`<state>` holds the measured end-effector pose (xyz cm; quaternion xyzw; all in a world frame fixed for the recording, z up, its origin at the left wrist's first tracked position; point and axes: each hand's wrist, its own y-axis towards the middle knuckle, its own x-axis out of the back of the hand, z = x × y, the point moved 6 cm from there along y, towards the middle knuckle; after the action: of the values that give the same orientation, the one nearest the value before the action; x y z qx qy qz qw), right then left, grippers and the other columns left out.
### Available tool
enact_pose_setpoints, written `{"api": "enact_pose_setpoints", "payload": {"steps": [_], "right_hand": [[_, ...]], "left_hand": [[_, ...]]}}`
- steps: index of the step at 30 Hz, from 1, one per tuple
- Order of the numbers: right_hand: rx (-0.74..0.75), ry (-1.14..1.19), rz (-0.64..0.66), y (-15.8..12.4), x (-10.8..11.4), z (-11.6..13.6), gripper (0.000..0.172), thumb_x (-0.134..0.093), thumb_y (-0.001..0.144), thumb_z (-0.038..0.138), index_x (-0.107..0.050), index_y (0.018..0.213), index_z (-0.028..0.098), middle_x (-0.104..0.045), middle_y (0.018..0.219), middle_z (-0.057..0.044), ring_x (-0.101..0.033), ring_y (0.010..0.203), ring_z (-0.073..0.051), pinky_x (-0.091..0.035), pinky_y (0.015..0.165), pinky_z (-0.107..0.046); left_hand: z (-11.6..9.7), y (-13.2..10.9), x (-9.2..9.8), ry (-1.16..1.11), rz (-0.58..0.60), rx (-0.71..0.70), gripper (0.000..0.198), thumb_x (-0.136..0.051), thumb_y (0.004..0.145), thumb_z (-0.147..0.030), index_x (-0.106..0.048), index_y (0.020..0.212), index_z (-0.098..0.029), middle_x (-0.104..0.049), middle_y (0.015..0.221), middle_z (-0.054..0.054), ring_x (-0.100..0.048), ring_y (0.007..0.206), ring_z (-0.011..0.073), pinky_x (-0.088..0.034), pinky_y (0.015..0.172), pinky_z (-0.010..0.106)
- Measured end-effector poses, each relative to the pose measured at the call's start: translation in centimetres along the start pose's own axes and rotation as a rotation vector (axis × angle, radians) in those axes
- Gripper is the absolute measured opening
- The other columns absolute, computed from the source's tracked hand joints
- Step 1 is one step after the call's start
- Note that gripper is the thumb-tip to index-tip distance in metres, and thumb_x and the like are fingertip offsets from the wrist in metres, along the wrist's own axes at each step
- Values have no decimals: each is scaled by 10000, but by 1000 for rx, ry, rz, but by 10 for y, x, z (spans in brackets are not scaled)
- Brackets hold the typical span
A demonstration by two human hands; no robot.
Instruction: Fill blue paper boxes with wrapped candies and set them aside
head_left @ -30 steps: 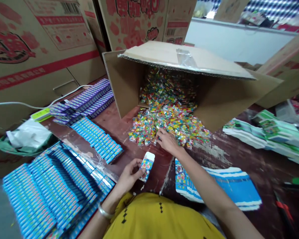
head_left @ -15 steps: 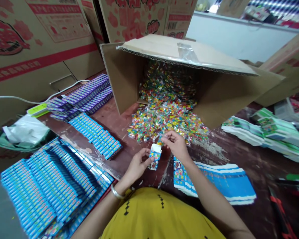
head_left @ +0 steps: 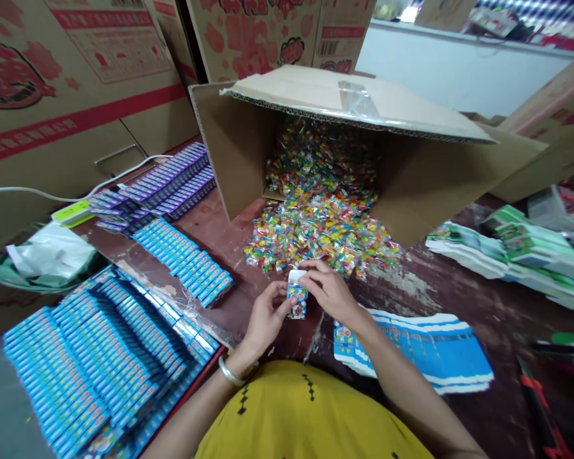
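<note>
My left hand is closed around the side of a small blue printed carton, which stands upright with its white top flap raised. Over the carton's open top, my right hand has its thumb and fingers pinched together, touching the upper edge; what lies between the fingertips is hidden. Just beyond both hands spreads a heap of small clear packets of colourful candy, spilling out of a large cardboard box on its side. Under my right forearm lies a fanned stack of flat blue cartons.
Filled-out blue cartons stand in rows at the left, with a shorter row of blue cartons and purple cartons behind. Green-and-white flat cartons lie at the right, near red-and-black handled tools. A white cable crosses the left.
My right hand, pinching a small candy packet before, has moved down and left onto the carton's open top. The packet no longer shows. The carton has shifted slightly upward in view.
</note>
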<state>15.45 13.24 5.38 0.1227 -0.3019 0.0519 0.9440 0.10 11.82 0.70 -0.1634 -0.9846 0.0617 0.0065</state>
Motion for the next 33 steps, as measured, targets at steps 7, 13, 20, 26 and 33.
{"api": "enact_pose_setpoints", "payload": {"steps": [7,13,20,26,33], "right_hand": [[-28,166,7,-4,-8,-1,177,-584,898,349,-690,828,225,-669,1008,-42,-626,966,-195,-463,885,-322],[-254,607,-118,-14,-20,-24,240,-674,815,380,-652,988,215,-697,905,-36,-661,836,-194,-526,759,-309],[-206,516,-184,-22,-25,-25,171,-647,832,356,-655,767,198,-680,954,-51,-640,878,-194,-505,797,-308],[-234,657,-257,-19,-24,-23,216,-690,800,333,-541,913,226,-664,858,-14,-645,831,-177,-508,787,-304],[-326,645,-49,-11,-27,-29,240,-763,714,372,-617,773,191,-668,794,-7,-612,721,-152,-490,679,-272]], "left_hand": [[-6,0,1,0,-46,-12,372,-665,823,-340,-536,1134,-181,-639,935,45,-629,846,169,-505,776,289],[-15,-1,3,-55,-74,-35,453,-666,823,-341,-498,1222,-210,-636,918,33,-610,815,158,-496,743,271],[-5,2,-8,-130,67,20,312,-680,810,-331,-515,1030,-185,-598,871,12,-573,786,132,-470,728,248],[-5,3,-5,-188,-21,6,374,-724,768,-268,-431,996,-216,-556,872,-12,-566,810,121,-454,721,223],[-6,-1,0,-50,-64,-6,367,-698,784,-285,-438,1034,-216,-564,936,15,-591,866,144,-480,747,243]]}}
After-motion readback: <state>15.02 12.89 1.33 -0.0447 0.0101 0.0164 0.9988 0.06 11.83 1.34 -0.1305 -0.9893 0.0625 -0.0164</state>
